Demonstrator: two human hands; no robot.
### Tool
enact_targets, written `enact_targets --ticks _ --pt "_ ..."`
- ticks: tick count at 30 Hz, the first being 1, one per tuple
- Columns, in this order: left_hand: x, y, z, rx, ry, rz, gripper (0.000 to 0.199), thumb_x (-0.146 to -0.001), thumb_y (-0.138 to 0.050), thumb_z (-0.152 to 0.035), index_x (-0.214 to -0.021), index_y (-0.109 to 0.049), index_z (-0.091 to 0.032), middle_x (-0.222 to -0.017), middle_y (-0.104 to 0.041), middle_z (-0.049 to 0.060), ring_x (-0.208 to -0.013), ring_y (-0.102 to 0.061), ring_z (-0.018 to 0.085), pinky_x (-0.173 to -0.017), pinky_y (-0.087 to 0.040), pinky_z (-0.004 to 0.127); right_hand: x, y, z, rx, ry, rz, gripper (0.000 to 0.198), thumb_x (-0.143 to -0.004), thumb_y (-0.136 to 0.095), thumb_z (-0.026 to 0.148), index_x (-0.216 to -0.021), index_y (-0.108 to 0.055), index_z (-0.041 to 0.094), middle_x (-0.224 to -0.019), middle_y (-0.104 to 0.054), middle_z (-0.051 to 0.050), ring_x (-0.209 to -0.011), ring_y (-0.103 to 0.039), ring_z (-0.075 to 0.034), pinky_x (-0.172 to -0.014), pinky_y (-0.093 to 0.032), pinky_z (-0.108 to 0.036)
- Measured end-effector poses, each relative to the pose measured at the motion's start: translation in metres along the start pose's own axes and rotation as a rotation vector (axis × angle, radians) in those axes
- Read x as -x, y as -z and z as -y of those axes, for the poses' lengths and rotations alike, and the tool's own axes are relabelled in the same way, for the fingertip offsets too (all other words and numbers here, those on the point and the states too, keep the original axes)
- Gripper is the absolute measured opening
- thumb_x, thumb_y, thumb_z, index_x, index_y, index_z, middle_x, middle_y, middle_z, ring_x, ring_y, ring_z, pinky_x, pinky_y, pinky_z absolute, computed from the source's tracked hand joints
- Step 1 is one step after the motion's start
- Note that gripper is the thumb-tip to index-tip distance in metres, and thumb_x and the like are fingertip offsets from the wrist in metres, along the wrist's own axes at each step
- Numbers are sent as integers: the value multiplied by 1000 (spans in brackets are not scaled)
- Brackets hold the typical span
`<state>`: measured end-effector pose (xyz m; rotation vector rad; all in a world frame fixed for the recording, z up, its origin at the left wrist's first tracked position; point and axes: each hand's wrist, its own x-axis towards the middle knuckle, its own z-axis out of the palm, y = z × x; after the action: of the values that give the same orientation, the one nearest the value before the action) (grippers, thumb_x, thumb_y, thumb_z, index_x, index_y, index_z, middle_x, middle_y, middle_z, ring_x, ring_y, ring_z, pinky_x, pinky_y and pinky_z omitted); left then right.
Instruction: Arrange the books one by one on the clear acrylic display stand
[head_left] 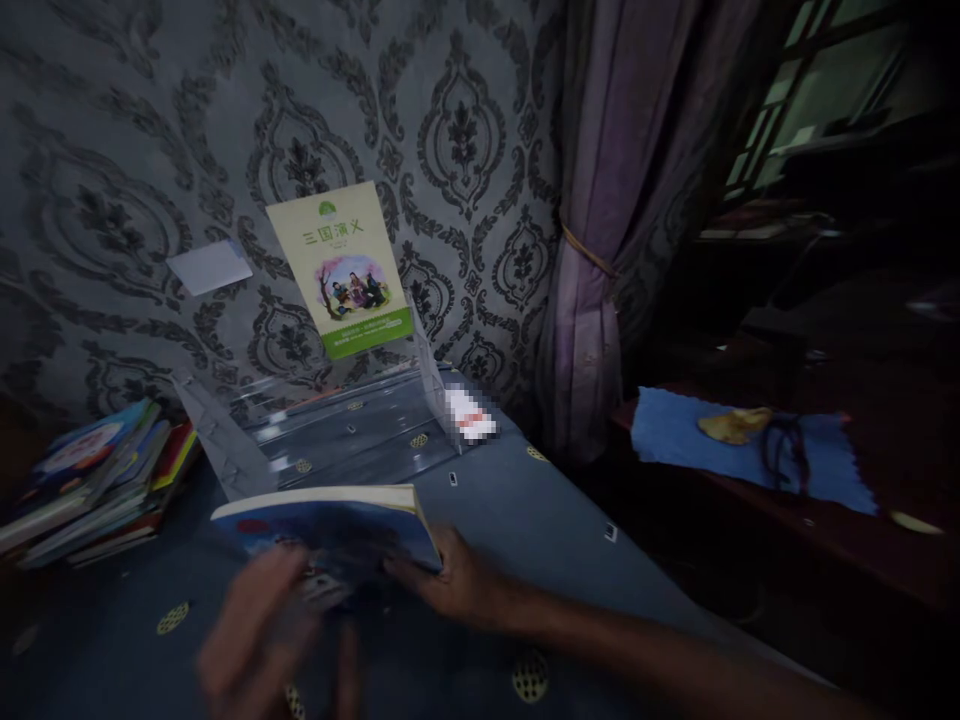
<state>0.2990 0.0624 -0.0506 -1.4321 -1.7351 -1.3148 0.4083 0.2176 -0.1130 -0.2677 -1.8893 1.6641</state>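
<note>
A blue-covered book (337,540) is tilted over the table, its pale page edges facing up. My right hand (461,580) grips it by the right end, with the thumb on the cover side. My left hand (259,630) is blurred by motion at the near side of the book; its thumb and fingers are apart, and whether it touches the cover I cannot tell. Beyond the book stands a clear plastic rack (225,440). At its back, a cream and green book (352,275) with Chinese characters stands upright against the wall.
Several books (90,480) lie stacked at the left on the dark patterned tablecloth (525,550). A pixelated white item (471,413) is right of the rack. A purple curtain (589,220) hangs beside the wall. Farther right, a blue cloth (667,430) lies on a dark red surface.
</note>
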Motion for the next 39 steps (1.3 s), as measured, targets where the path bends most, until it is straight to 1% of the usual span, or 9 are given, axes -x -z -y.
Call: enact_targets --ticks 2,4,8,10,14,21,29,34,39 --pt "-12 5 32 -63 -33 -164 65 -71 -84 -24 -130 -55 -27 -142 -57 11 -135 -54 35 -115 -42 57 0 1 0 26 13 2 37 -90 -64 52 -98 -77 19 -84 -75 -2 -88 -68 -22 -84 -56 -33" --pt "-18 7 56 -13 114 -162 79 -72 -85 -33 -139 -46 -24 -150 -48 14 -143 -46 35 -119 -38 55 -1 2 0 20 15 11 39 -90 -64 53 -100 -77 17 -86 -76 -2 -86 -69 -21 -82 -57 -32" --pt "-8 -1 82 340 643 7 70 -80 -78 -45 -139 -45 -26 -134 -61 10 -128 -60 28 -101 -55 38 -2 4 3 -9 5 42 38 -90 -66 52 -99 -77 16 -89 -77 -4 -85 -70 -20 -80 -57 -31" --pt "1 -7 84 468 764 128 59 -79 -78 -48 -127 -53 -25 -114 -69 7 -107 -69 24 -86 -60 31 -3 4 6 -39 -11 41 38 -90 -65 51 -102 -76 16 -92 -77 -5 -86 -71 -20 -78 -58 -31" --pt "9 -17 72 566 817 179 51 -73 -83 -49 -109 -61 -22 -91 -71 3 -92 -71 22 -83 -60 29 -5 9 10 -45 8 -28 40 -90 -65 49 -114 -72 17 -102 -77 -7 -93 -72 -23 -84 -58 -36" --pt "4 -23 64 685 862 207 54 -74 -82 -44 -119 -63 -20 -101 -74 5 -99 -71 23 -90 -57 31 -2 30 -2 6 12 8 35 -91 -63 36 -120 -67 17 -107 -76 -7 -94 -71 -22 -88 -56 -36" --pt "-6 -23 68 676 755 211 37 -73 -83 -45 -97 -71 -18 -92 -78 5 -87 -73 24 -83 -60 36 -7 54 6 205 98 74 28 -95 -60 33 -116 -74 21 -105 -78 -4 -93 -71 -22 -88 -56 -37" --pt "2 -13 82 485 184 545 44 -90 -64 -60 -108 -78 -23 -120 -76 11 -125 -65 33 -116 -42 54 -7 74 -8 403 389 99 30 -102 -52 28 -124 -73 28 -132 -71 -8 -127 -63 -26 -109 -49 -50" --pt "40 -10 100 140 -132 864 49 -101 -55 -42 -149 -51 -33 -157 -50 6 -150 -40 29 -125 -30 57 2 80 -53 635 570 164 39 -101 -45 13 -126 -72 27 -130 -72 -11 -129 -62 -24 -102 -57 -51"
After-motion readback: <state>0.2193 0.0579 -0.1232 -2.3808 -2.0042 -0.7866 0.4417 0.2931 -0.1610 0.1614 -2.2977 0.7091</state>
